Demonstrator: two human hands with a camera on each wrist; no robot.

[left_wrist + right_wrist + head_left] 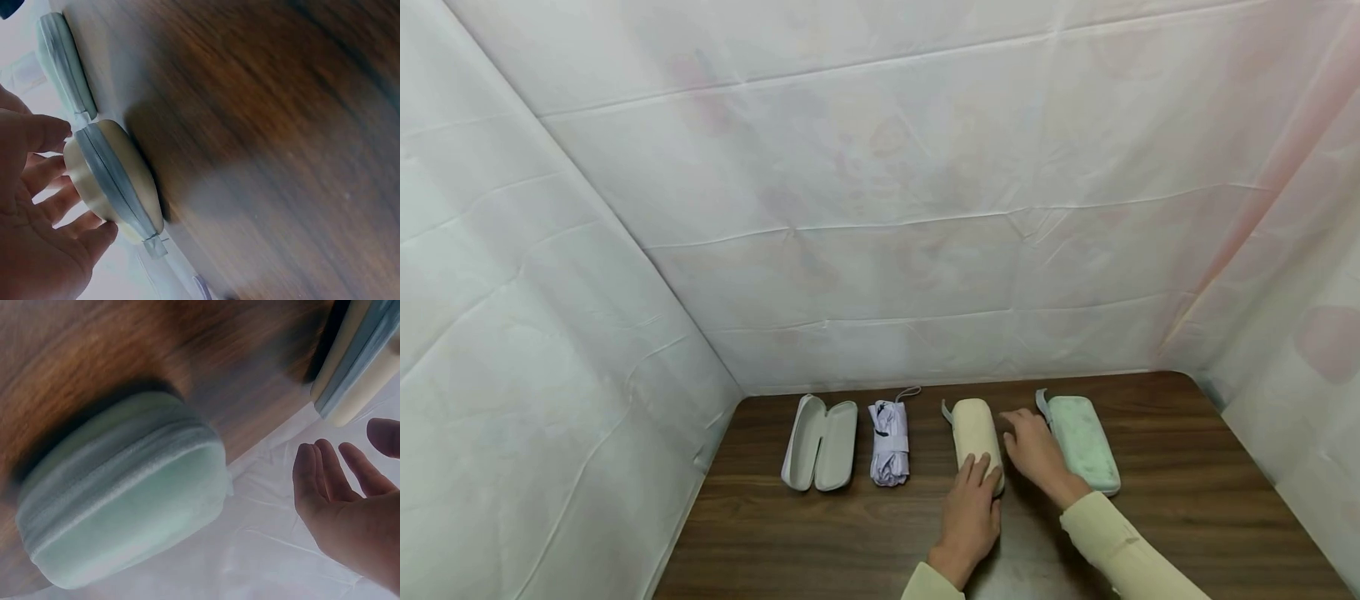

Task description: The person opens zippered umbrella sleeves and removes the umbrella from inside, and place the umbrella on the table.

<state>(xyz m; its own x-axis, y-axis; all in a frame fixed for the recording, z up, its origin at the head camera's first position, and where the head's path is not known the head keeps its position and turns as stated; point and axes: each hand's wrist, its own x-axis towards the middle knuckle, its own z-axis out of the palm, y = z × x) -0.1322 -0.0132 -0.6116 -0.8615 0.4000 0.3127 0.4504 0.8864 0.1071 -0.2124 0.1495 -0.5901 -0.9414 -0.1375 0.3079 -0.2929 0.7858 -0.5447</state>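
A cream zip-up glasses case [974, 423] lies on the brown wooden table, its zipper running round the side with a grey tab at the far left corner. My left hand [967, 510] holds its near end, thumb on one side and fingers curved over the top and other side; the left wrist view shows the fingertips [103, 234] touching the shell. My right hand [1034, 444] hovers just right of the cream case, fingers loosely bent and holding nothing. Close to the right forearm lies a pale green zip-up case [1084, 443] with a grey tab.
Left of the cream case lies a folded lilac umbrella [890, 446] with a wrist loop. Farther left, a grey glasses case [835, 446] lies open like a book. Whitish patterned sheets [880, 275] hang behind the table [820, 542] and along both sides.
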